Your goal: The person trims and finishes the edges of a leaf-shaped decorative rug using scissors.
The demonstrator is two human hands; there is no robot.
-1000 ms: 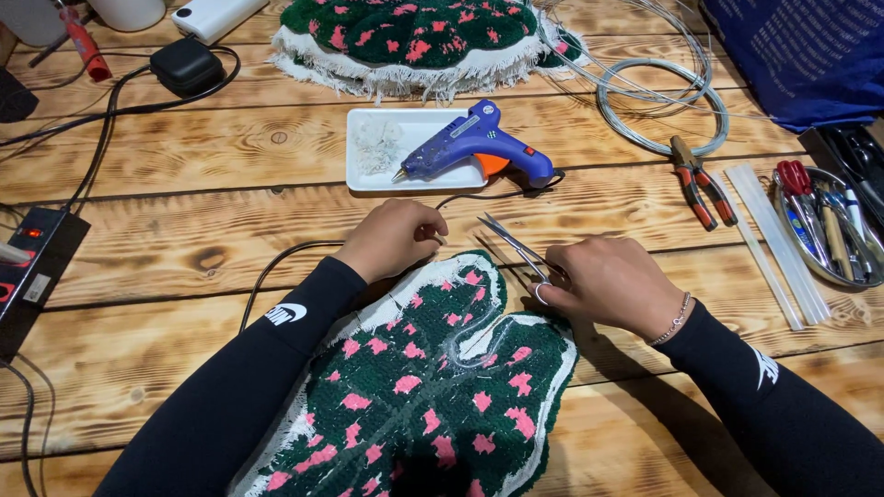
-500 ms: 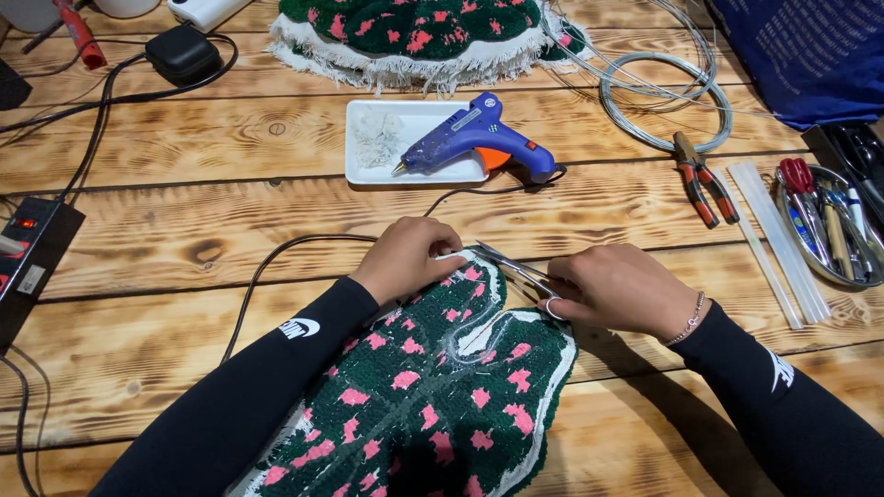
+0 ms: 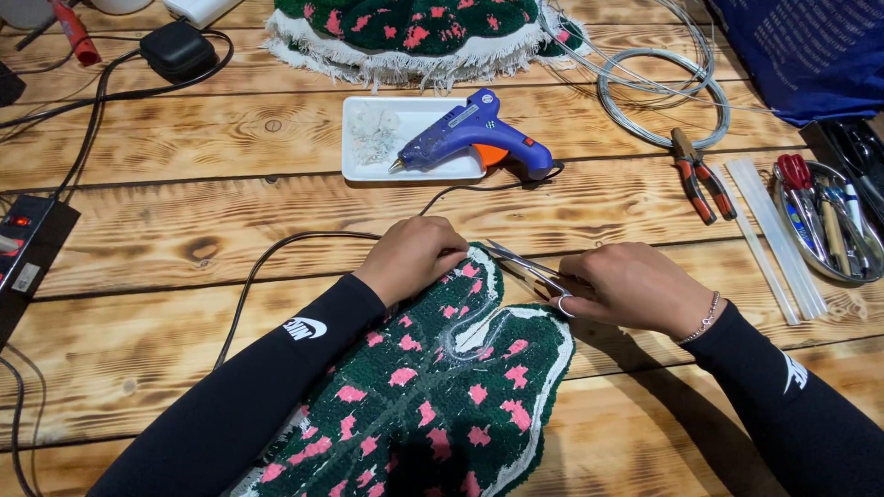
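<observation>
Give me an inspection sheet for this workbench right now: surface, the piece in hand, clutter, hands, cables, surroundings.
Surface: wooden plank table, dark scorched grain.
Job's things: green tufted piece with pink spots, white-edged; small scissors at its top edge.
Clutter: blue glue gun on white tray, pliers, wire coil, glue sticks, tool dish.
Grippers: left hand presses the piece's edge; right hand holds the scissors.
Cables: black cord, power strip.
Surroundings: second tufted piece, blue cloth.
</observation>
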